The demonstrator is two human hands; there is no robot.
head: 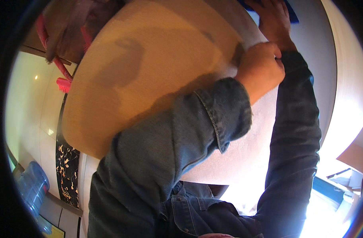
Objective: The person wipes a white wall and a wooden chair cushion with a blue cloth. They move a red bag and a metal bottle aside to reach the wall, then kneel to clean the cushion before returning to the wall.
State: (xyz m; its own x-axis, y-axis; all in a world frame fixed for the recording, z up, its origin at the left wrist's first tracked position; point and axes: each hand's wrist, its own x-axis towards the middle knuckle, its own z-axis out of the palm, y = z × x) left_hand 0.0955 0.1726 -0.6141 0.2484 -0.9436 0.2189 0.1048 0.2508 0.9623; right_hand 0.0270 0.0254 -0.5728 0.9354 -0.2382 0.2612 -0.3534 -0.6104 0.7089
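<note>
A large tan sheet [169, 59] spreads before me, with dark shadows across it. My left hand [260, 70] is closed in a fist at its right edge and seems to pinch that edge; the fingertips are partly hidden. Farther up, my right hand [273, 22] lies over a dark blue item [292, 13], its fingers cut off by the top of the picture. Whether it grips the blue item or only presses on it cannot be made out. Along the sheet's right side runs a smooth grey surface [314, 56].
Left of the sheet are a pink brush head [63, 85] and a pink pole [60, 66] over pale floor tiles [32, 89]. A clear blue water bottle [34, 186] stands near a black marbled border [67, 174]. Strong glare washes out the lower right, near a brown panel [355, 156].
</note>
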